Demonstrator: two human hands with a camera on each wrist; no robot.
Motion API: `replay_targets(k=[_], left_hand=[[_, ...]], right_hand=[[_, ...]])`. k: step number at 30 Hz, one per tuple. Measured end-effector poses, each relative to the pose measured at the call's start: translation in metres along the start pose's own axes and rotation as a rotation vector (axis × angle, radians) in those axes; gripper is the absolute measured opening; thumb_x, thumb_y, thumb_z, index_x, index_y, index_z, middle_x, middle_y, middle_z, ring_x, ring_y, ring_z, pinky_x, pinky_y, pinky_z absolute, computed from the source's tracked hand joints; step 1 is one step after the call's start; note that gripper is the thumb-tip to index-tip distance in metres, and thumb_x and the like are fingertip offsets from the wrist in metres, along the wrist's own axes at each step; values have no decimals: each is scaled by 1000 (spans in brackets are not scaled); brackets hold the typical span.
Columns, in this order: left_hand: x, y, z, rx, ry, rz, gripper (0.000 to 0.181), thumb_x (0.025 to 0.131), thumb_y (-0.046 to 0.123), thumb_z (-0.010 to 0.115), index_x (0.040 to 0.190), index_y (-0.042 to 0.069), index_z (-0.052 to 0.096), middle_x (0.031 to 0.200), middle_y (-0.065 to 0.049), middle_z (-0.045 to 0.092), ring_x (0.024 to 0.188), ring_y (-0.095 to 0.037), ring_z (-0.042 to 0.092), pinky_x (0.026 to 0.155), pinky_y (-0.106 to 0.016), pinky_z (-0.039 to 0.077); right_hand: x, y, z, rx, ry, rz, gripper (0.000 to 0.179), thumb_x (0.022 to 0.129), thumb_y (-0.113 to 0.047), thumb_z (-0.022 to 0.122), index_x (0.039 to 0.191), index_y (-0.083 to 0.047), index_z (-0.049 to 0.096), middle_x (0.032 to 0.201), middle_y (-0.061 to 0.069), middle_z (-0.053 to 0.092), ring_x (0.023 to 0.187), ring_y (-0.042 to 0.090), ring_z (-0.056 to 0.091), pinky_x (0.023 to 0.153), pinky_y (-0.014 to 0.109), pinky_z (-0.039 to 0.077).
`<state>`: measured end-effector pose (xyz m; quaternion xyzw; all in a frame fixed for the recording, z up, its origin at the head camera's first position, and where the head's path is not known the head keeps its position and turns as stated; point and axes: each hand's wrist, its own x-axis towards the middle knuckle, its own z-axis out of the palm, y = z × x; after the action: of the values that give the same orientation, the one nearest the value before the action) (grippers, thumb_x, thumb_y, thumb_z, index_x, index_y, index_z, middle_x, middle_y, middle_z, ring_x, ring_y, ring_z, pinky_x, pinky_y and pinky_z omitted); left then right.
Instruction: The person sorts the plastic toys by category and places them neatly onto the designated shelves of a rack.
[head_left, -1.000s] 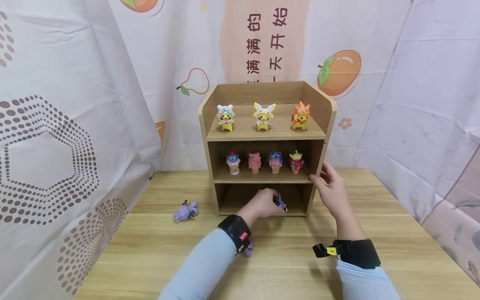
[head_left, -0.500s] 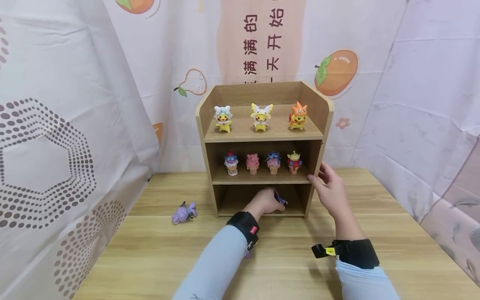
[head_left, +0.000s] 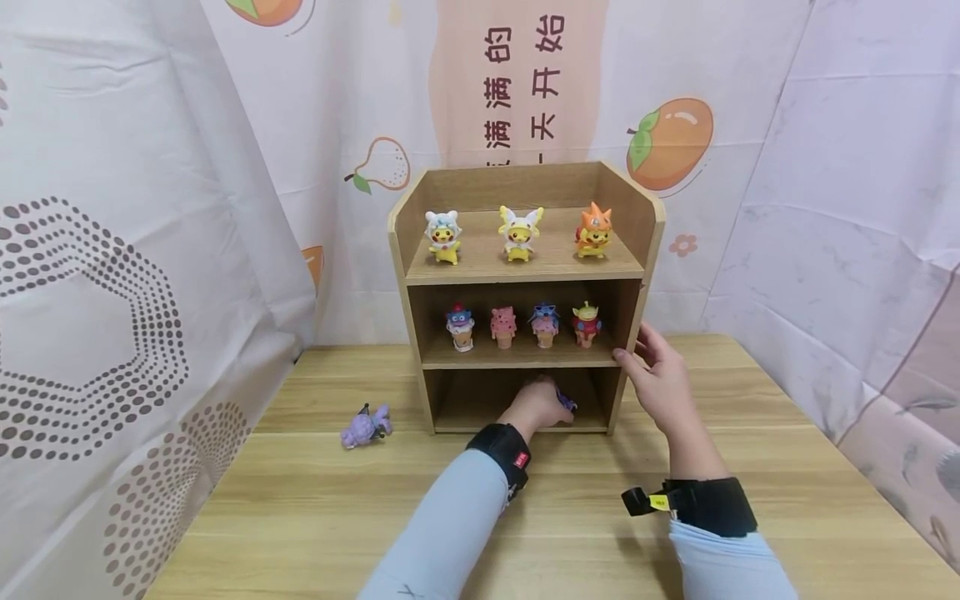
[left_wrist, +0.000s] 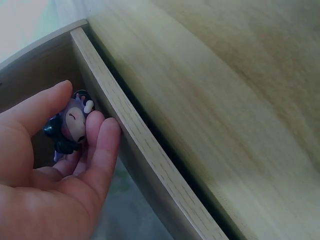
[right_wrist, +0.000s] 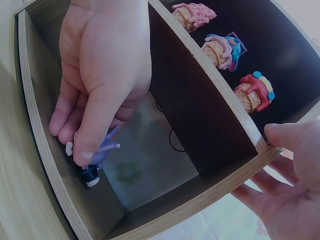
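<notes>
My left hand (head_left: 536, 406) reaches into the bottom compartment of a small wooden shelf (head_left: 525, 273). Between its thumb and fingers it holds a purple figurine (left_wrist: 75, 122) with a pale face and dark parts, seen close up in the left wrist view. In the right wrist view that figurine (right_wrist: 100, 155) is low, near the compartment floor; whether it touches is hard to tell. My right hand (head_left: 660, 379) grips the shelf's right side panel, thumb at the front edge and fingers around the outside.
Three yellow figurines (head_left: 518, 235) in costumes stand on the top level. Several ice-cream-cone figurines (head_left: 503, 327) line the middle level. Another purple figurine (head_left: 365, 427) lies on the wooden table (head_left: 300, 517), left of the shelf. Patterned cloth (head_left: 345, 75) hangs behind.
My left hand has moved slightly deeper into the bottom compartment with the figurine. The forearm has shifted right and now covers a purple item on the table. The right hand stays on the panel.
</notes>
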<state>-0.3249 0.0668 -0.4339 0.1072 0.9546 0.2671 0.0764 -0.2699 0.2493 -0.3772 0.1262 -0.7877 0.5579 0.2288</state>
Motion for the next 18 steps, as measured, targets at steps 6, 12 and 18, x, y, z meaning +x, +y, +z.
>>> replay_targets(k=[6, 12, 18], left_hand=[[2, 1, 3, 51, 8, -6, 73, 84, 31, 84, 142, -1, 53, 128, -13, 64, 112, -26, 61, 95, -31, 52], [1, 2, 3, 86, -4, -13, 74, 86, 32, 82, 146, 2, 52, 141, -12, 58, 126, -28, 55, 102, -33, 48], [-2, 0, -4, 71, -53, 18, 71, 87, 31, 81, 147, 5, 52, 144, -12, 56, 128, -27, 54, 104, -33, 47]], right_hand=[[7, 27, 1, -1, 7, -2, 57, 101, -9, 64, 155, -7, 43, 145, 20, 53, 134, 40, 49, 93, 14, 48], [9, 35, 1, 23, 14, -8, 58, 100, -10, 65, 154, -7, 44, 144, 20, 54, 134, 39, 50, 94, 16, 48], [9, 33, 0, 26, 15, -9, 58, 100, -10, 66, 154, -8, 44, 144, 20, 54, 134, 39, 50, 94, 16, 48]])
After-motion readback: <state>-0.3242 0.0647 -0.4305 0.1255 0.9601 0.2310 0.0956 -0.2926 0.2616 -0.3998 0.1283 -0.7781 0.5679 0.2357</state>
